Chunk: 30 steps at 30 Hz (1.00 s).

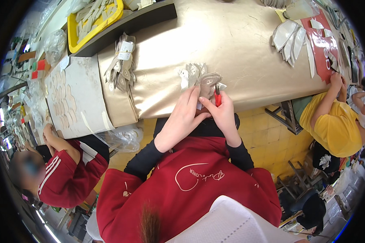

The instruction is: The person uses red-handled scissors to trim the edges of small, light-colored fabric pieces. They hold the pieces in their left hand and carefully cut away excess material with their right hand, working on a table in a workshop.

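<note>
While the left hand [184,110], thumb spread, touches pale cut-outs [195,72] by the table's near edge [253,102], the right hand [222,115] grips red-handled snips [218,99].

The tabletop [231,44] gleams pale gold. Near the centre, toward one o'clock, cut pieces [210,79] mix pale grey, beige and off-white beside snips [218,99] with bright red handles. The tray [71,36] at eleven is yellow; the sheet [319,45] at two, red with white lettering. At eight, a co-worker's maroon sleeve [67,174] carries white stripes.
</note>
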{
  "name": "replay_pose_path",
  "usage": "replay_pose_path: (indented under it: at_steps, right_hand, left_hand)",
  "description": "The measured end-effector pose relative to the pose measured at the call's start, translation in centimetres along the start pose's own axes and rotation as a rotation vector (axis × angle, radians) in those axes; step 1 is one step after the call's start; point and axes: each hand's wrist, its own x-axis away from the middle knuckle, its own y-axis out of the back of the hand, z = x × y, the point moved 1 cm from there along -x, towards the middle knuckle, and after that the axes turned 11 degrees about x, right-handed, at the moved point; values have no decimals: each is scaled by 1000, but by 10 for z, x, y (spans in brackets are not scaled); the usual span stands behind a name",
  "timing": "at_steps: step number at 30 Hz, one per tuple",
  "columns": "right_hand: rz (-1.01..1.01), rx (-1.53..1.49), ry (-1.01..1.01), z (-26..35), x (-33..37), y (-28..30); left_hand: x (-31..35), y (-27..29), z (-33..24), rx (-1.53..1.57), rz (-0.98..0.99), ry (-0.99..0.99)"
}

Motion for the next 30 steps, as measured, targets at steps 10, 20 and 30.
replay_pose_path:
  at_steps: [10,20,30]
  right_hand:
    - [79,-350,-88,5,-9,5]
    - [157,-393,-39,25,-5,10]
    - [-184,434,496,26,1,36]
  left_hand:
    - [-13,5,15,1185,-49,555]
    - [-16,2,24,1500,132,666]
    - [-24,3,17,1305,96,595]
